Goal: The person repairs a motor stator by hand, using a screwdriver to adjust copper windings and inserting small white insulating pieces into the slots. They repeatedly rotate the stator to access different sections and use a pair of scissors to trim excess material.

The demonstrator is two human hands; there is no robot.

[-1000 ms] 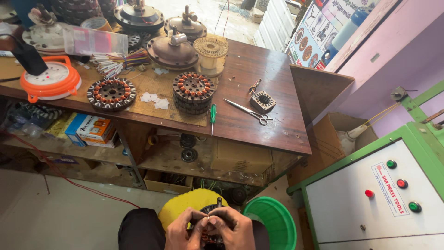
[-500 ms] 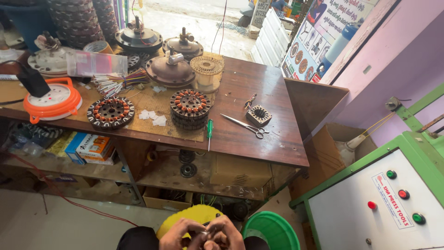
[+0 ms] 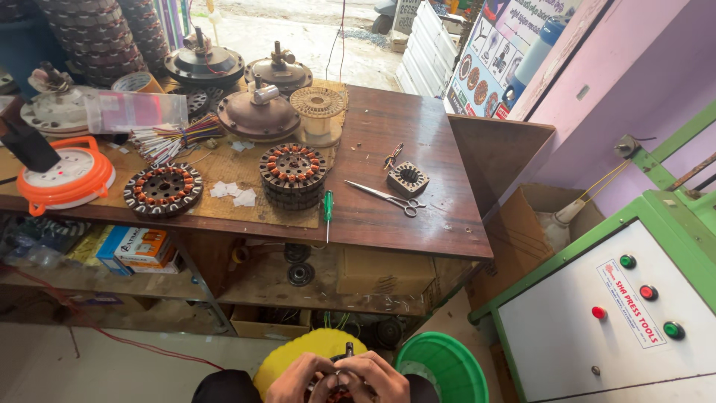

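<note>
At the bottom edge of the frame, the left hand (image 3: 302, 379) and right hand (image 3: 377, 377) meet, fingers curled around a small motor part (image 3: 341, 375) with copper windings, held low over a yellow stool (image 3: 298, 354) beside a green basket (image 3: 447, 366). On the tabletop (image 3: 418, 149) beyond lie a stator (image 3: 292, 175), screwdriver (image 3: 327, 211) and scissors (image 3: 386, 198).

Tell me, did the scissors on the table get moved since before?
No. The scissors lie in the same spot beside the small square metal core and right of the green screwdriver; only the camera view shifted.
</note>
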